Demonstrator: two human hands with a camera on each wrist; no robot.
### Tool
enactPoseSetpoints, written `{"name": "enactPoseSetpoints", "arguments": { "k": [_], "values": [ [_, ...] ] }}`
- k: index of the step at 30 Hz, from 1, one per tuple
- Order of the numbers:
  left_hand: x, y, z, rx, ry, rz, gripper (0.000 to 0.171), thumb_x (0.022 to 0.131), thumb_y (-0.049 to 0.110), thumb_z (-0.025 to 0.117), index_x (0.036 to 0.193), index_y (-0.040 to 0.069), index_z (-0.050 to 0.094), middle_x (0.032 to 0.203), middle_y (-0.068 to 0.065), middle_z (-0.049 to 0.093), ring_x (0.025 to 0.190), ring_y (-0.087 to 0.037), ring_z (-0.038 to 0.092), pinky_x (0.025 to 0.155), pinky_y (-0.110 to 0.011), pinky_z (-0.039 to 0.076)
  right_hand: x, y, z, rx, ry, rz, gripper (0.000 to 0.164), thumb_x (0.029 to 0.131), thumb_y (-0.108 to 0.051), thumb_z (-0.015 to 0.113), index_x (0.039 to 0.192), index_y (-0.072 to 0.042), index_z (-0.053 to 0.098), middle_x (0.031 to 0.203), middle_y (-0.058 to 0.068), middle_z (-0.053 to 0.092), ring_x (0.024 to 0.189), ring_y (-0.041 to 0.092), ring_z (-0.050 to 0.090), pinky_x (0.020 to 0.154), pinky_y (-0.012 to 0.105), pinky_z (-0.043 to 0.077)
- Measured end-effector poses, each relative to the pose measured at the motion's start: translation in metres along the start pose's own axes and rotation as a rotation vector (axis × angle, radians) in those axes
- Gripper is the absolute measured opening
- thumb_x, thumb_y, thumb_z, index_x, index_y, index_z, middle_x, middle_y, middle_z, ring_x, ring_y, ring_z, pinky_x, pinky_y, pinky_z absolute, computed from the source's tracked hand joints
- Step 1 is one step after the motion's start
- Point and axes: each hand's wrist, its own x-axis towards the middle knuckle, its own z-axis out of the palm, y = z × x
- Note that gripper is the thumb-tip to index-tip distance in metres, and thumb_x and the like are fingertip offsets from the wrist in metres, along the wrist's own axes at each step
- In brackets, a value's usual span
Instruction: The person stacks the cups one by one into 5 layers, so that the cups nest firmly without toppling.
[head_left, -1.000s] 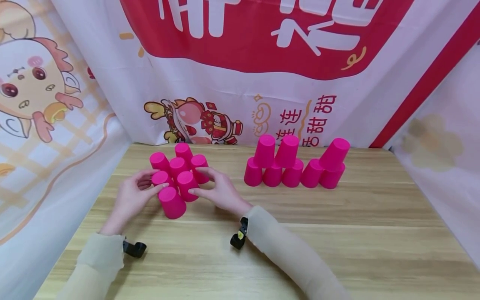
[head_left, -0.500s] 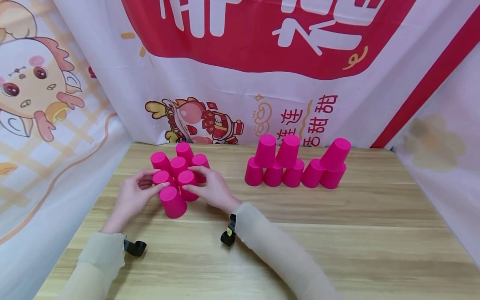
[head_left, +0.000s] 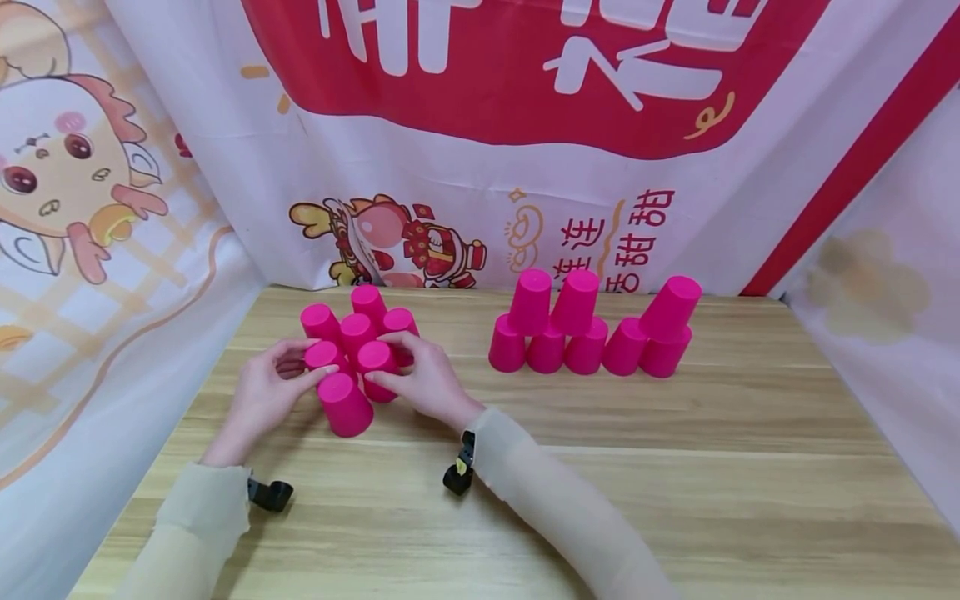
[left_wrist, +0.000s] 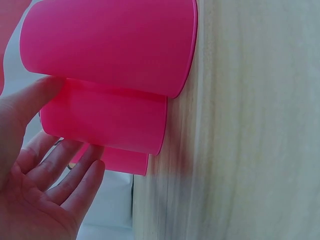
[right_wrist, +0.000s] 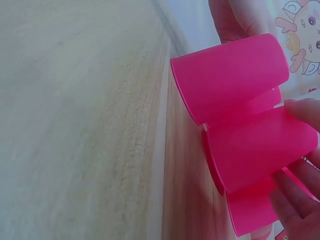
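Pink cups (head_left: 356,331) are grouped far left on the table (head_left: 675,500) in the head view; one cup (head_left: 320,354) is grasped by the left hand (head_left: 266,387), a second cup (head_left: 380,357) by the right hand (head_left: 429,379); both are partly hidden by fingers; the sleeves (head_left: 570,500) are cut off; in the left wrist view, the left hand's cup is overlapped by a cropped nearer cup (left_wrist: 110,45); in the right wrist view, the right hand is cropped, the cups behind mostly hidden.

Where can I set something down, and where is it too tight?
Open wooden table lies between left sleeve and right sleeve, and right of the latter, in front of the stacked pink cups. Crowded: the left cluster of pink cups, with the left hand and right hand at it.
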Motion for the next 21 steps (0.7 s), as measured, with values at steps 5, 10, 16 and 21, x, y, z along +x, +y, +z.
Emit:
{"name": "enactPoseSetpoints", "arguments": {
  "k": [5, 10, 16, 21],
  "values": [
    [0.0, 0.001, -0.001, 0.003, -0.006, -0.005, 0.06, 0.089, 0.044, 0.079, 0.132, 0.007, 0.062, 0.122, -0.014, 0.067, 0.109, -0.032, 0.066, 0.086, -0.017, 0.051, -0.006, 0.0, -0.006, 0.054, 0.013, 0.005, 0.056, 0.086, -0.037, 0.084, 0.134, -0.021, 0.061, 0.12, -0.014, 0.062, 0.105, 0.008, 0.06, 0.082, 0.026, 0.056],
    [0.0, 0.0, -0.001, 0.009, -0.01, -0.01, 0.059, 0.089, 0.043, 0.08, 0.133, 0.007, 0.062, 0.122, -0.015, 0.067, 0.109, -0.033, 0.066, 0.085, -0.017, 0.052, -0.014, 0.005, -0.014, 0.097, 0.036, 0.0, 0.052, 0.085, -0.038, 0.085, 0.129, -0.022, 0.062, 0.117, -0.014, 0.062, 0.107, 0.01, 0.059, 0.091, 0.042, 0.056],
    [0.0, 0.0, -0.001, 0.005, -0.012, -0.014, 0.059, 0.089, 0.042, 0.079, 0.133, 0.007, 0.061, 0.123, -0.015, 0.067, 0.109, -0.033, 0.065, 0.085, -0.016, 0.051, -0.019, 0.013, -0.025, 0.095, 0.043, 0.019, 0.047, 0.084, -0.036, 0.086, 0.123, -0.023, 0.063, 0.113, -0.015, 0.063, 0.108, 0.009, 0.059, 0.099, 0.047, 0.051],
    [0.0, 0.001, -0.001, 0.003, -0.008, -0.008, 0.059, 0.089, 0.042, 0.08, 0.132, 0.006, 0.062, 0.122, -0.015, 0.067, 0.108, -0.033, 0.066, 0.083, -0.013, 0.05, -0.024, 0.015, -0.037, 0.085, 0.03, 0.015, 0.045, 0.084, -0.036, 0.086, 0.122, -0.025, 0.063, 0.114, -0.014, 0.064, 0.109, 0.011, 0.059, 0.1, 0.051, 0.049]
  ]
}}
